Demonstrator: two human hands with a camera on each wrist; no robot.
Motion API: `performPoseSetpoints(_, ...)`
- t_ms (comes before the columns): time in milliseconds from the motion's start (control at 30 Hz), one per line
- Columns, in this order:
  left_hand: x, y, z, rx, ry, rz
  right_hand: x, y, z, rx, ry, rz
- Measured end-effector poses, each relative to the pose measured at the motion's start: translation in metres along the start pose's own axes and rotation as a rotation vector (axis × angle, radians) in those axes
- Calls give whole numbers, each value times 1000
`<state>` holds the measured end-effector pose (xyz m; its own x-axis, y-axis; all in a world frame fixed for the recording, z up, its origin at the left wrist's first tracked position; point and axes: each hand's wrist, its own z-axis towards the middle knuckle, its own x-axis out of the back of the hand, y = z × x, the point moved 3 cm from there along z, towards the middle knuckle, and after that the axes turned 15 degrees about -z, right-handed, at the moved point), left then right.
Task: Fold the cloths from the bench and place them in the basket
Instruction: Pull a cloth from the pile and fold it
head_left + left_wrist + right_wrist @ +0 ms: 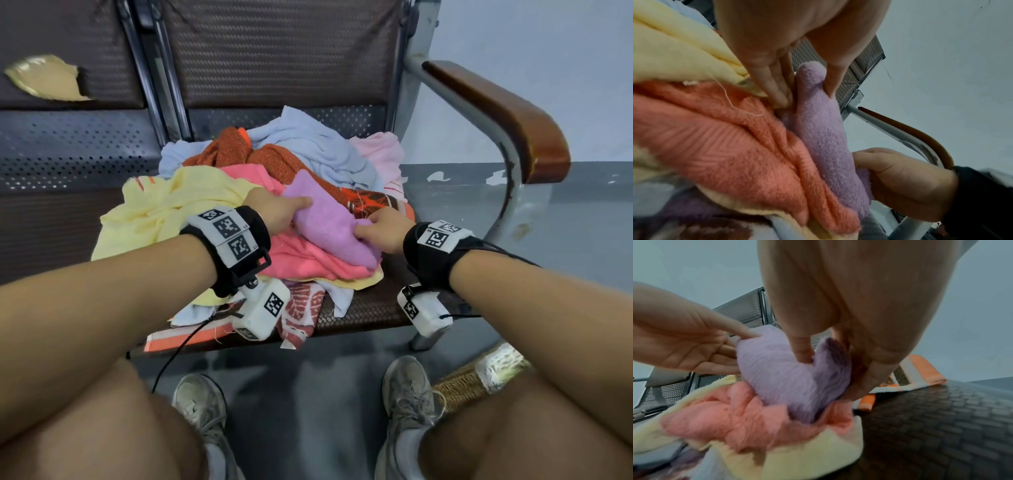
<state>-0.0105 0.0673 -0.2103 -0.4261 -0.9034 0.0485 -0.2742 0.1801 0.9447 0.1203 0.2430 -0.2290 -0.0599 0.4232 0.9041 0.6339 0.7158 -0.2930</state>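
Note:
A lilac terry cloth (325, 219) lies on top of a heap of cloths on the bench seat (370, 305). My left hand (294, 209) pinches its far left end, thumb on one side and fingers on the other, as the left wrist view shows for that hand (805, 97) and the cloth (822, 138). My right hand (370, 233) grips the near right end; in the right wrist view its thumb digs into the lilac cloth (781, 378) and its fingers curl behind. A woven basket (479, 377) stands on the floor at the lower right, partly hidden by my right leg.
Under the lilac cloth lie a coral pink cloth (308, 257) and a yellow one (164, 205); light blue (318, 144), rust orange (246, 150) and pale pink (380, 150) cloths sit behind. A wooden armrest (507, 116) bounds the seat on the right. My shoes rest on the floor.

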Motion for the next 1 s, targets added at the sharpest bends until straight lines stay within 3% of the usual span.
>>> performPoseSetpoints(133,-12,17,-25,-178,-120,-78,18,-2,-15,91,13,-71)
performPoseSetpoints(300,-47,50,-66,-166,-375,-280,57,-31,-54,279,139,393)
performPoseSetpoints(400,-48,69,-78,-227,-359,-352,71,-38,-72,250,181,526)
performPoseSetpoints(500,-49,82,-85,-180,-401,-493,76,-25,-87,149,169,688)
performPoseSetpoints(600,-64,76,-93,-102,-475,-459,80,-7,-99,139,167,819)
performPoseSetpoints(700,-101,53,-120,72,-710,-372,79,29,-115,82,107,841)
performPoseSetpoints(833,-170,24,-149,4,-861,-228,69,116,-151,-45,44,865)
performPoseSetpoints(1000,-289,-34,-183,27,-966,54,34,246,-204,-271,149,1125)
